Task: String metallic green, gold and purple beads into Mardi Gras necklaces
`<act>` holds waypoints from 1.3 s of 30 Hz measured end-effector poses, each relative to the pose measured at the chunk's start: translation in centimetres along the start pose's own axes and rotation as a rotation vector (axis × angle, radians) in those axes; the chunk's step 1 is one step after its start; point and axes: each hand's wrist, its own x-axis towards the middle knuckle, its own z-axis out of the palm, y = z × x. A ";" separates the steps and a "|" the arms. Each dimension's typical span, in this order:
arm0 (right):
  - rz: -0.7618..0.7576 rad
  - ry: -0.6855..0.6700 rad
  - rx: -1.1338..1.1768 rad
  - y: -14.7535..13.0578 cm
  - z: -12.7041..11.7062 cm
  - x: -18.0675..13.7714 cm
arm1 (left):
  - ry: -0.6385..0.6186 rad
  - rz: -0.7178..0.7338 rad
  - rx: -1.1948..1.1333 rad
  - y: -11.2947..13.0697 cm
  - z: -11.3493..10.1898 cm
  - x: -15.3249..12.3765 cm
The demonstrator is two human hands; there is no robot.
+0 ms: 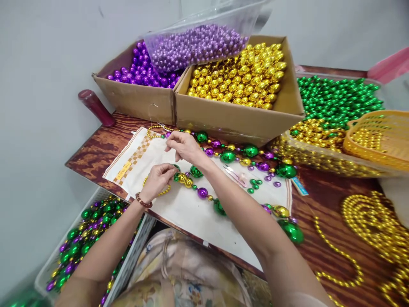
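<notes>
A long strand of green, gold and purple beads (223,155) loops across a white cloth (191,209) on the wooden table. My left hand (158,180) is closed on the strand near a green bead and small gold beads, a bead bracelet on its wrist. My right hand (183,146) sits just above it, fingers pinched on the thread end of the strand near small gold beads. A few loose small green and purple beads (258,184) lie on the cloth to the right of my right arm.
Cardboard boxes of purple beads (137,74) and gold beads (239,79) stand at the back, a bag of purple beads (198,44) on top. Green beads (335,100), an orange basket (380,138) and gold strands (373,230) lie right. A white crate of finished strands (83,238) sits lower left. A dark red cylinder (96,107) leans at the wall.
</notes>
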 end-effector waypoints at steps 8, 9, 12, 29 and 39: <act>0.160 -0.228 -0.103 3.0 -0.8 -4.2 | 0.041 0.087 0.225 0.1 -1.9 0.5; 0.136 -0.197 -0.161 3.0 -0.8 -4.5 | 0.039 0.121 0.306 0.2 -2.0 0.5; 0.067 -0.068 -0.374 2.7 -0.8 -5.0 | 0.034 0.233 0.578 0.9 -2.2 0.4; 0.105 -0.165 -0.107 2.6 -0.3 -7.1 | -0.290 -0.210 -0.094 2.1 -4.0 1.1; 0.491 -0.374 0.222 2.4 0.0 -4.4 | -0.091 0.270 0.336 1.3 -3.0 0.7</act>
